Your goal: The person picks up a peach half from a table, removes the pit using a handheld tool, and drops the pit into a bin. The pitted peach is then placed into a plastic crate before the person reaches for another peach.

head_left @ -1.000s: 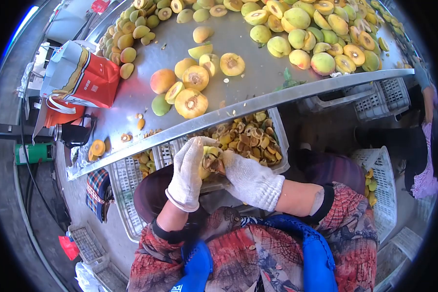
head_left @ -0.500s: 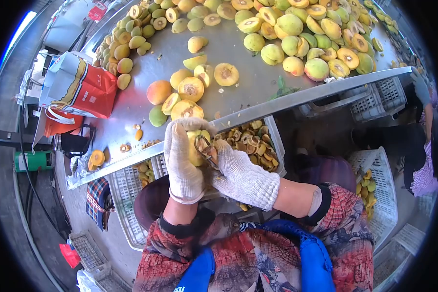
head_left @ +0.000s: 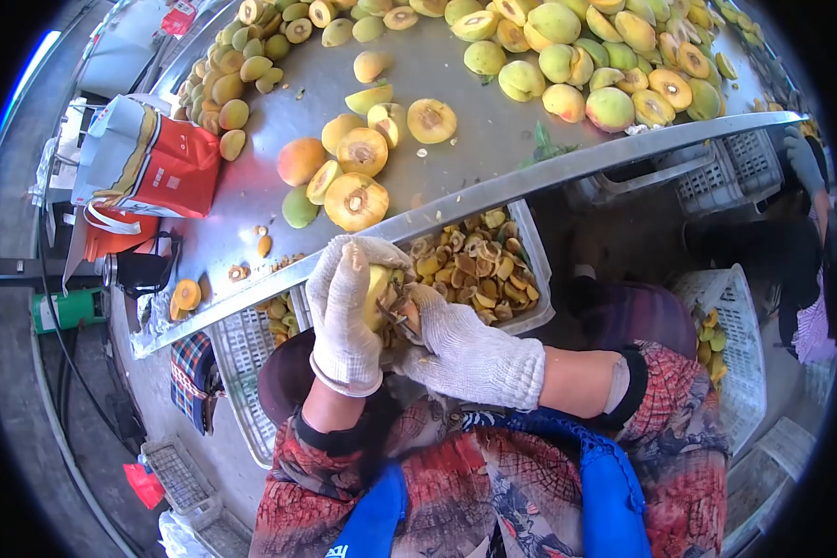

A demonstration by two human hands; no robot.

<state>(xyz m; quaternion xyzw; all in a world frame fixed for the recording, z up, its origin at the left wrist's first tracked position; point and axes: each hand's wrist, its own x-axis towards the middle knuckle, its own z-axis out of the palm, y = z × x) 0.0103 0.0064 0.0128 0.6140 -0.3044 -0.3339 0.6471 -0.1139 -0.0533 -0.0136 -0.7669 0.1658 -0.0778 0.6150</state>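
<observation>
In white knit gloves, both my hands meet just below the front edge of the metal table (head_left: 242, 191). My left hand (head_left: 344, 325) is wrapped round a yellow-green peach (head_left: 375, 296), its fingers over the far side. A small tool with a dark metal blade (head_left: 403, 318) is in my right hand (head_left: 474, 353), pressed against the peach; its handle is mostly hidden by the glove. Just beyond my hands, several cut peach halves (head_left: 356, 202) lie on the table, some with the stone showing.
A big heap of peaches (head_left: 614, 65) covers the far right of the table, with another pile (head_left: 232, 88) at the left. Below the edge stands a crate (head_left: 535, 251) of peach scraps. A red bag (head_left: 181, 163) sits at left. Another person's gloved hand (head_left: 803, 153) shows at far right.
My hands have shifted slightly toward me and away from the table edge, still closed round the peach and tool. The right wrist has turned a little. The view has tilted slightly.
</observation>
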